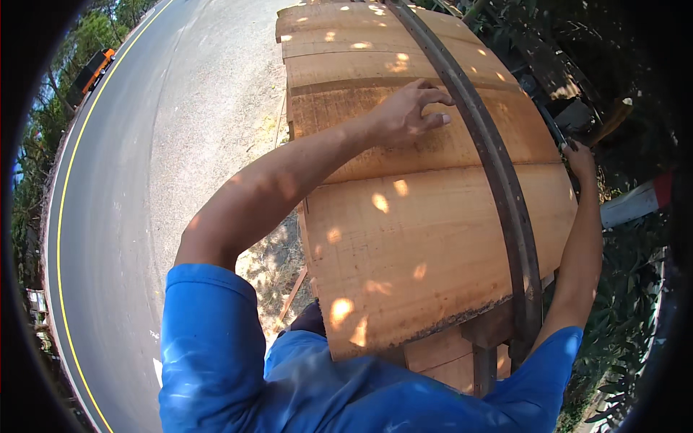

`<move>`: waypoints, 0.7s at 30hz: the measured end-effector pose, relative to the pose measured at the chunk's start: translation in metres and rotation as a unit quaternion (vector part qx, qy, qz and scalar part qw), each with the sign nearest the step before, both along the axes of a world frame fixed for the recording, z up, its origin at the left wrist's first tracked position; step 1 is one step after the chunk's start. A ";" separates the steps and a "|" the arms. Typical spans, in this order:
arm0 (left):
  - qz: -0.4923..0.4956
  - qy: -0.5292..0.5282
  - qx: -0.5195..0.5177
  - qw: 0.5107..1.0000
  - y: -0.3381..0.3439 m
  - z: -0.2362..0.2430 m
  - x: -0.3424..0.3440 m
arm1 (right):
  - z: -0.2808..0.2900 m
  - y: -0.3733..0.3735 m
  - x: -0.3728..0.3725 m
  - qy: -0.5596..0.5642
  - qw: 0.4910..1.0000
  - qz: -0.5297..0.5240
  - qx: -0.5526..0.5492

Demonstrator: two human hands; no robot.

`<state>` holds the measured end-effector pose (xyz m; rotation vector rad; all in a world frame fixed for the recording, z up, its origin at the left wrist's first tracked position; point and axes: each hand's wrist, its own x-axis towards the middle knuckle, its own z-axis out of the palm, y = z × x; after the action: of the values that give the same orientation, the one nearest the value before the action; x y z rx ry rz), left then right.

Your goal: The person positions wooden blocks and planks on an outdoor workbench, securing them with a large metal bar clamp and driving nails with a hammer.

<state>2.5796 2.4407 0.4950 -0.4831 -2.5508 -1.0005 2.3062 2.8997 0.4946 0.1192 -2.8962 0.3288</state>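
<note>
Planks of wide, flat, light-brown wood fill the centre, their uneven left edges bordering open, pale gravel ground. A long, dark metal bar crosses them. The left hand's grip is released, fingers loosely bent beside the bar; the right hand is at the planks' right edge, its grip impossible to tell. Lower left, a small white mark is unreadable.

Long metal bar in the way across the wood boards, room over the near board left of it, leaves and a white post crowding the right, open gravel left.
</note>
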 end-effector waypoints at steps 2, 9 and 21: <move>0.123 0.007 0.023 0.992 -0.034 0.020 0.050 | 0.041 -0.046 0.063 0.038 0.988 0.152 0.003; 0.291 -0.139 0.493 0.808 -0.063 -0.057 0.244 | 0.088 -0.201 0.255 -0.010 0.914 0.398 0.081; 0.319 -0.076 0.325 0.887 0.008 -0.056 0.256 | 0.076 -0.309 0.349 -0.033 0.847 0.498 0.183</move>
<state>2.8361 2.4483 0.4388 0.6007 -2.0423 -1.5266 2.6552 2.5904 0.5707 1.7049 -2.6395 -0.0903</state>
